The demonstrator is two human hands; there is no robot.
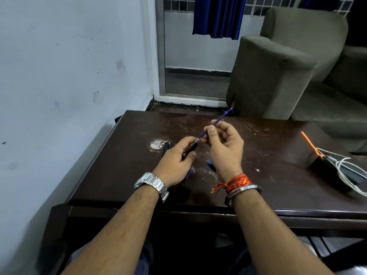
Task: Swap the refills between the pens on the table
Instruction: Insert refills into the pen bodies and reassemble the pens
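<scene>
My left hand (177,159) grips a dark pen barrel (190,149) above the dark brown table (123,159). My right hand (224,145) pinches a thin blue refill (220,121) between thumb and forefinger. The refill slants up to the right, and its lower end meets the barrel's mouth. A blue pen part (210,165) lies on the table under my right wrist. Another blue piece (189,172) peeks out beneath my left hand. A dark pen piece (167,145) lies beyond my left hand beside a whitish stain.
At the table's right edge stand a black box (325,169) with white cables (345,169) and an orange tool (309,143). A grey armchair (278,72) stands behind the table. A white wall (69,76) runs along the left.
</scene>
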